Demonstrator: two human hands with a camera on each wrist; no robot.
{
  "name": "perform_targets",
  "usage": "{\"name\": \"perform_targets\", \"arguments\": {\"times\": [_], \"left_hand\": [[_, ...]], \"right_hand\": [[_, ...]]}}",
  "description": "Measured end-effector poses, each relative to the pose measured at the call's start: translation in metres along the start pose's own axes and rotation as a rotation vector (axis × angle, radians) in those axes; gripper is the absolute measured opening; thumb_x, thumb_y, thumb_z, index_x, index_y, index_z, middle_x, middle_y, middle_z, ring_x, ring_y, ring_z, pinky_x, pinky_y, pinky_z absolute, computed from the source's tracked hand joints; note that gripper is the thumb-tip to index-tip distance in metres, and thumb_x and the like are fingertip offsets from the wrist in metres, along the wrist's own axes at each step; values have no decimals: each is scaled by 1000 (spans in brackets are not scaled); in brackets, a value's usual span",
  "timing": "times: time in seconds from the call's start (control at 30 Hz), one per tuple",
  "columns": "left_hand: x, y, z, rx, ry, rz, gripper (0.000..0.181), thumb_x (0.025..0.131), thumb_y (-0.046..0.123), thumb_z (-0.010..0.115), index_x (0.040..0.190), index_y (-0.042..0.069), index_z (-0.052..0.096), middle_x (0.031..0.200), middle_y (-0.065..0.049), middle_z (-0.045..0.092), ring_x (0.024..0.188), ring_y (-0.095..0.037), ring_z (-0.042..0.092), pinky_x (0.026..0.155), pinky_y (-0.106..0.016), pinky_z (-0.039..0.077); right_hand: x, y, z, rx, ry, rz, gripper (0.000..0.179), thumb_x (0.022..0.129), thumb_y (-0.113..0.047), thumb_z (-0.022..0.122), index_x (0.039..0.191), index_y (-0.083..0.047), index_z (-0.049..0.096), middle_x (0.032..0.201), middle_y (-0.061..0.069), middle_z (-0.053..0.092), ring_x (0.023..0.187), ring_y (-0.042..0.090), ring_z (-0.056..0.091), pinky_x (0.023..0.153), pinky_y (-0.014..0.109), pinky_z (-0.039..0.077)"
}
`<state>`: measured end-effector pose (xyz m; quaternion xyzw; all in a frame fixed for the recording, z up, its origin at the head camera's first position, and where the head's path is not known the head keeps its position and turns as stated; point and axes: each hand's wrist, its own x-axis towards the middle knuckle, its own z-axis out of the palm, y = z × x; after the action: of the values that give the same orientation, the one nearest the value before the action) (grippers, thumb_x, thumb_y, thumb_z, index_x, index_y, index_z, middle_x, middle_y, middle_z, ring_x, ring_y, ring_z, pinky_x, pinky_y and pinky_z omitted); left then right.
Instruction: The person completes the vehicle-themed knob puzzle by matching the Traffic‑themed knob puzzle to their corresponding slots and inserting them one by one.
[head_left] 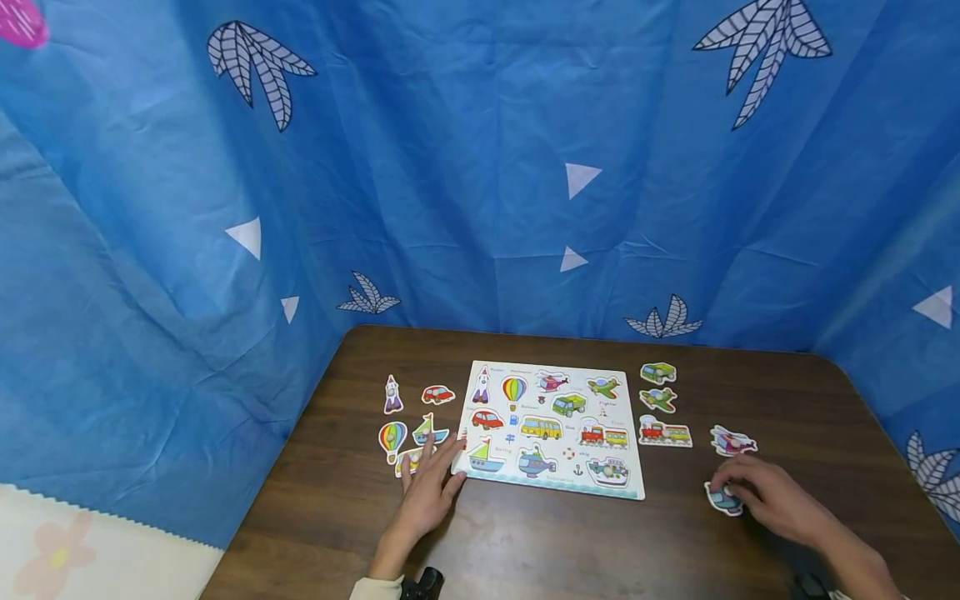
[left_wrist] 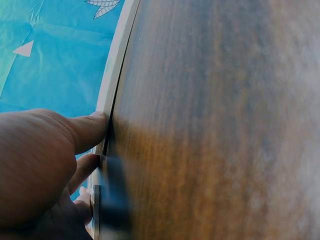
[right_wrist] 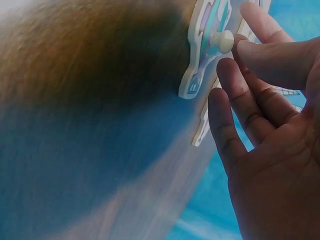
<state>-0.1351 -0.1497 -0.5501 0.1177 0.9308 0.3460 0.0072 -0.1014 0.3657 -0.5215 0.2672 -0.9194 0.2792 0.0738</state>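
Two bare hands are at work over the brown table (head_left: 540, 533). The right hand (head_left: 772, 496) has its fingers bent in close around the white knob (right_wrist: 223, 41) of a submarine piece (head_left: 722, 503), thumb right beside it; from where I'm standing I can't tell whether they pinch it. That piece is at the right, well apart from the picture board (head_left: 517, 481), with a helicopter piece (head_left: 732, 441) just beyond it. The left hand (head_left: 427, 493) is spread loosely, its thumb touching the board's near left corner and other fingers over a yellow piece (head_left: 403, 468). Close by are the sailboat (head_left: 431, 432), balloon (head_left: 392, 437), red car (head_left: 438, 395) and rocket (head_left: 393, 396). Along the board's right side lie the train (head_left: 666, 432), plane (head_left: 658, 400) and green truck (head_left: 658, 372). Blue curtain (head_left: 465, 167) hangs behind everything, printed with leaves and white triangles.
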Motion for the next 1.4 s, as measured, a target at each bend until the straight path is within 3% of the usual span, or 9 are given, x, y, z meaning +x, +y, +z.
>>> {"name": "perform_targets", "arguments": {"times": [0.2,0.7,0.93,1.07,1.4], "left_hand": [[0,1,-2,4,-8,-7,47,98,17,63,144,15,54,156,-11,45,151,-45,19,110,-74,1],[1,0,-2,-1,1,-4,46,98,17,62,144,14,54,155,-11,46,151,-45,21,109,-76,1],[1,0,-1,6,-4,-8,47,98,19,62,144,15,54,155,-11,46,151,-44,21,109,-76,2],[1,2,-1,4,-2,-6,47,98,17,62,144,15,54,155,-11,46,151,-44,21,109,-76,2],[1,3,-2,-1,-1,-7,46,98,18,62,143,14,54,155,-12,46,151,-45,21,109,-75,1]], "right_hand": [[-5,0,-1,20,-27,23,45,75,20,71,94,-21,69,95,-8,63,88,-2,58,72,18,49],[-8,-4,-4,95,-94,76,39,79,15,70,102,-16,67,104,2,61,94,-3,58,76,19,53],[-8,-3,-1,43,-65,97,36,76,11,76,95,-18,68,97,-2,61,80,-2,54,65,22,49],[-6,-1,1,7,-22,68,37,72,13,78,88,-18,68,91,-6,61,75,-5,50,60,22,45],[16,-11,0,-33,8,38,38,71,12,79,87,-21,68,86,-12,61,73,-6,50,62,19,44]]}}
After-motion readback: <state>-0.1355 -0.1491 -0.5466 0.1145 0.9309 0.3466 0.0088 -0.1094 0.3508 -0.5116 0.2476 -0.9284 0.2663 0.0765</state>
